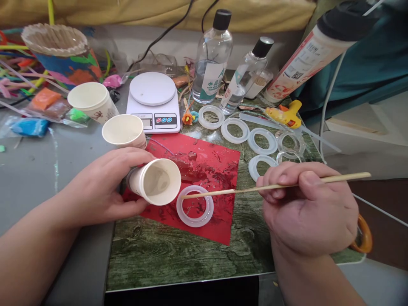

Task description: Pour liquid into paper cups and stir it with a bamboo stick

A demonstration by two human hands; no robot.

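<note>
My left hand is wrapped round a paper cup, tilted so its mouth faces me, with a little clear liquid inside. A thin wooden stick is pinched in my right hand, and its far tip lies over the left rim of a translucent ring mold. That mold rests on a red sheet spotted with clear, wet-looking patches. Just behind the held cup stands another paper cup.
A white scale, clear bottles and a third paper cup stand behind. Several ring molds lie at back right near a yellow glue gun. Clay packets lie left; an orange handle shows at right.
</note>
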